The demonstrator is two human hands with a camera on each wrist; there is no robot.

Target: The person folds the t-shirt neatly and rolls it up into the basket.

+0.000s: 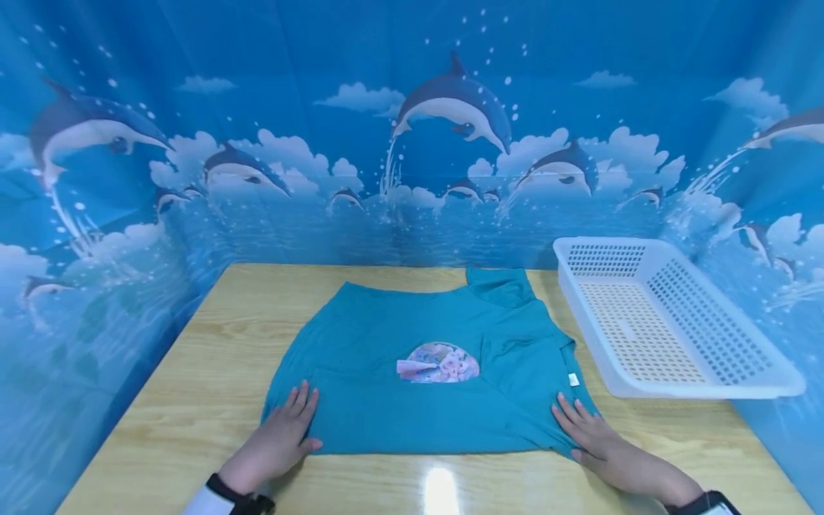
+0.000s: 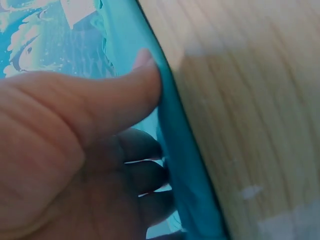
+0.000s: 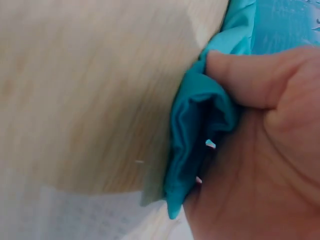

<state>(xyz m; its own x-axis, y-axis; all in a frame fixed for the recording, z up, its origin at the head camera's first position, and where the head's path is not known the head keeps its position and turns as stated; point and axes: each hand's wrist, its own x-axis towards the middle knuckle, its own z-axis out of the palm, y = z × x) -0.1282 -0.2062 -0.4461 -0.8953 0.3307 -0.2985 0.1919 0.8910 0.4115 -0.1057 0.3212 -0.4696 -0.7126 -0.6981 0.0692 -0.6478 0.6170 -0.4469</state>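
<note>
A teal short-sleeved shirt (image 1: 386, 415) lies spread sideways on the table, its hem to the left and neck end to the right. On its front is a pink and lilac flower print (image 1: 444, 363); a small white label (image 1: 574, 380) shows at the neck end. My left hand (image 1: 278, 436) rests on the near hem corner, fingers straight, thumb along the near edge. The right hand (image 1: 601, 447) rests with extended fingers on the near right corner. In the right wrist view, the teal cloth (image 3: 202, 105) there bunches into a fold beside the thumb (image 3: 245, 77).
A white perforated plastic basket (image 1: 740, 307) stands at the right of the wooden table (image 1: 187, 400), close beside the shirt's neck end. Blue curtains with printed dolphins (image 1: 399, 229) hang behind and at both sides.
</note>
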